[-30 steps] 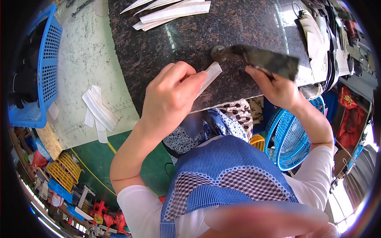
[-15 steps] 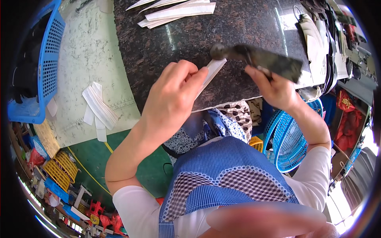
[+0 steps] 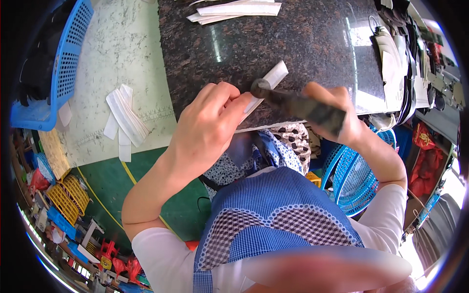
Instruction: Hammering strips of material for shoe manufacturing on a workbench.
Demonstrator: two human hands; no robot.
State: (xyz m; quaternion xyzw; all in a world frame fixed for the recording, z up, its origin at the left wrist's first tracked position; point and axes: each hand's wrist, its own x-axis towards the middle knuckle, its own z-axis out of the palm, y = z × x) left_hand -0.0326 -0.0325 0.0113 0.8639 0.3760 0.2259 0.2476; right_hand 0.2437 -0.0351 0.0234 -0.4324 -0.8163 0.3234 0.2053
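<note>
My left hand (image 3: 207, 127) pinches a narrow white strip (image 3: 276, 74) on the dark stone slab (image 3: 312, 53), near the slab's front edge. The strip slants away to the right, its far end past my fingertips. In my right hand (image 3: 348, 115) is a hammer (image 3: 305, 108), dark and blurred by motion. Its round face (image 3: 259, 88) is over the strip, close beside my left thumb and fingertips. Part of the strip is hidden beneath the hammer, and I cannot tell whether the two touch.
Several white strips (image 3: 239, 10) lie at the slab's far side. More strips (image 3: 126, 117) lie crossed on the pale table (image 3: 122, 49) at left, near a blue basket (image 3: 73, 53). Pale and dark pieces (image 3: 391, 63) line the right side. Blue round baskets (image 3: 354, 171) stand below right.
The hammer has swung from the strip's far end back toward my left fingertips. More of the strip shows beyond the hammer now. The whole view has shifted slightly.
</note>
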